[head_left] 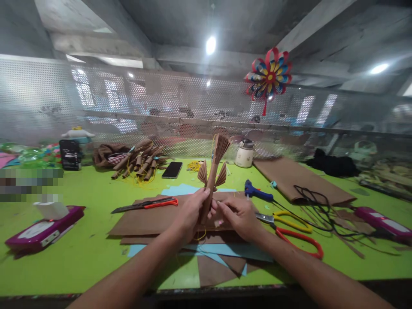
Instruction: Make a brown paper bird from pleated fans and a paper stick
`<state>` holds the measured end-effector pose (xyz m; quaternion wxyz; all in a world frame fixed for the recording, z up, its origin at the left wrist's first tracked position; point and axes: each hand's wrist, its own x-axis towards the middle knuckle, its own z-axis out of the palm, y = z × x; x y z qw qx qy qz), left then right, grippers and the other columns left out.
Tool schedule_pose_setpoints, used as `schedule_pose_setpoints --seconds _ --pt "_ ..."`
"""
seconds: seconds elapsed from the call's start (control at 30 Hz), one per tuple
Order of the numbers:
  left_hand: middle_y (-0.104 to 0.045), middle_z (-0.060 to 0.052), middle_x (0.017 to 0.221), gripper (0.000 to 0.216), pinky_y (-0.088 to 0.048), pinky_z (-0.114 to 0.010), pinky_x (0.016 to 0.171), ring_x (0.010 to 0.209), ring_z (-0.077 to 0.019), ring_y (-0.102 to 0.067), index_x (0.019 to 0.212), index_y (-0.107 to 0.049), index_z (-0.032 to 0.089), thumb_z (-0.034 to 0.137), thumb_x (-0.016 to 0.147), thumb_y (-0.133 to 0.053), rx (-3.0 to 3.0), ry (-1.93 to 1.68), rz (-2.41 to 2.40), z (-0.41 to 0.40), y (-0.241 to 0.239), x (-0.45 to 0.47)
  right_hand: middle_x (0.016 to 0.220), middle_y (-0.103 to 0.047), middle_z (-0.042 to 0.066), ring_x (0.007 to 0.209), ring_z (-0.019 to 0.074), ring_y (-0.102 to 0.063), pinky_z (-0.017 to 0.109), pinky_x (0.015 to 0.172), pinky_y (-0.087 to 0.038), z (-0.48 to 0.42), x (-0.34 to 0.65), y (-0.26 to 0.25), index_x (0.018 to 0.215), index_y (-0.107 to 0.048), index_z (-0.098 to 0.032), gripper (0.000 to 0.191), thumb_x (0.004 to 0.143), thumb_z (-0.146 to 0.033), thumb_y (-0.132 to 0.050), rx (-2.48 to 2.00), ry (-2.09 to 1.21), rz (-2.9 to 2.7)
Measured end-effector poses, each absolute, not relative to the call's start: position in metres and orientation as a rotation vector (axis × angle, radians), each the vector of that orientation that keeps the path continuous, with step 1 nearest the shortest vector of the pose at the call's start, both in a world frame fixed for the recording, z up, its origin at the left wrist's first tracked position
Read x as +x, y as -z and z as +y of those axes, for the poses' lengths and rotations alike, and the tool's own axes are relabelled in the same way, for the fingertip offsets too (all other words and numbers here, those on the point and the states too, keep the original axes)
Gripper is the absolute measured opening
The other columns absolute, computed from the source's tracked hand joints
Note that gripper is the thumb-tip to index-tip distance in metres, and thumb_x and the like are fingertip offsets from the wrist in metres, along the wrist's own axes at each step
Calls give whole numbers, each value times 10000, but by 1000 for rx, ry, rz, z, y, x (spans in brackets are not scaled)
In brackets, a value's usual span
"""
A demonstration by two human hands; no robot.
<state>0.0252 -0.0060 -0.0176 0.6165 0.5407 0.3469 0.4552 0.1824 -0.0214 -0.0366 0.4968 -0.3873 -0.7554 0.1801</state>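
My left hand (193, 210) is gripping a brown pleated-paper piece (210, 182), holding it nearly upright above the middle of the counter (90, 189), its stem tilting a little to the right at the top. One fan is spreading at its top and two smaller fans are flaring from its sides. My right hand (240, 216) is curling in, thumb and fingers narrow, just beside the lower stem; I cannot tell whether it is pinching anything. Beneath both hands, brown paper sheets (138, 223) are lying over light blue paper (251, 252).

A red-handled cutter (161, 204) is resting on the sheets to the left, while a blue glue gun (258, 192) and scissors (273, 223) with yellow and red handles are lying to the right. Farther back, a dark phone (172, 170) is lying flat beside a bundle of brown paper rolls (141, 162). At the left, a dark upright block (70, 155) is showing pale markings, too blurred to read. The cream bottle (244, 155) is bearing small marks I cannot make out, and the purple power strip (28, 237) is showing a whitish panel, equally unreadable.
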Motion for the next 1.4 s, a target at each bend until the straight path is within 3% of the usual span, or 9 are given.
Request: schedule_pose_setpoints --seconds 0.63,0.8,1.0,1.13,1.4 --pt "-583 15 680 294 -388 -150 478 534 -63 -514 872 -476 177 455 808 -550 1225 -1079 746 1 27 25 592 -574 0 518 124 -496 240 495 -392 -18 181 38 704 -649 -181 245 824 -371 -551 -975 -680 -1601" --pt "-585 15 698 284 -401 -152 499 556 -63 -524 868 -480 181 441 798 -571 1209 -1015 731 -5 22 28 643 -568 -10 492 90 -465 214 453 -373 1 192 30 748 -601 -168 284 740 -449 -636 -919 -1057 -1167" --pt "-595 3 728 288 -449 -195 571 586 -81 -559 877 -495 181 438 786 -589 1184 -931 650 -11 26 32 556 -467 -63 432 40 -371 173 412 -296 5 201 13 769 -582 -150 296 666 -384 -730 -774 -1411 -1085" --pt "-603 -16 753 298 -453 -204 579 609 -93 -578 933 -514 178 436 798 -576 1198 -924 625 -10 29 32 502 -442 -76 420 33 -343 173 407 -262 1 199 15 720 -581 -145 251 666 -333 -739 -779 -1352 -1165" --pt "-599 -14 730 276 -440 -176 539 577 -77 -562 912 -525 178 426 802 -575 1132 -895 638 -9 30 33 502 -515 -42 434 73 -423 224 443 -347 -2 196 20 698 -594 -148 253 689 -373 -708 -865 -1146 -1253"
